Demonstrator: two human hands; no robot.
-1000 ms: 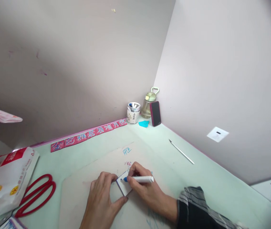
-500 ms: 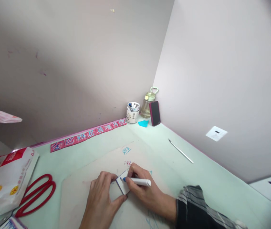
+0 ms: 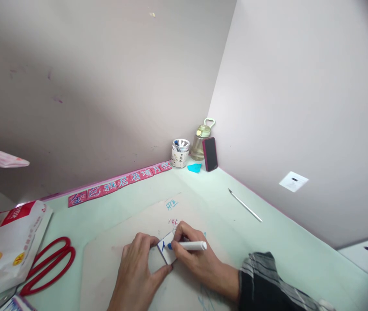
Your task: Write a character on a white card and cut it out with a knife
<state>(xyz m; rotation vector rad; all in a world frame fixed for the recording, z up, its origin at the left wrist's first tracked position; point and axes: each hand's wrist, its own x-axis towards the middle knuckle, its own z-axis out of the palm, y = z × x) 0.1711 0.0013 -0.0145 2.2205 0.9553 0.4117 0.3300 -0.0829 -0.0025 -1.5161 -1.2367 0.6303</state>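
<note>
A small white square card (image 3: 168, 255) with dark edges lies on a pale marked sheet (image 3: 106, 259). My left hand (image 3: 140, 263) steadies it, fingertips at its upper left corner and thumb at the lower edge. In my right hand (image 3: 195, 248) is a white marker (image 3: 193, 245) with a blue tip end, gripped between thumb and fingers, its point at the card. Blue strokes show on the card's left half. The right fingers cover the card's right side. Past the hands, the sheet carries a blue handwritten character (image 3: 172, 204) and some red marks.
Pink squares with blue characters (image 3: 119, 183) line the wall. A jar of pens (image 3: 180, 155), bottle (image 3: 198, 147), phone (image 3: 210, 154) and blue scrap (image 3: 195, 168) occupy the corner. A craft knife (image 3: 245, 205) lies right; red-handled scissors (image 3: 49, 268) and a white-and-red packet (image 3: 12, 250) lie left.
The blue mark on the card has grown from a small spot to longer strokes. The marker has shifted slightly right with my right hand; my left hand stays in place.
</note>
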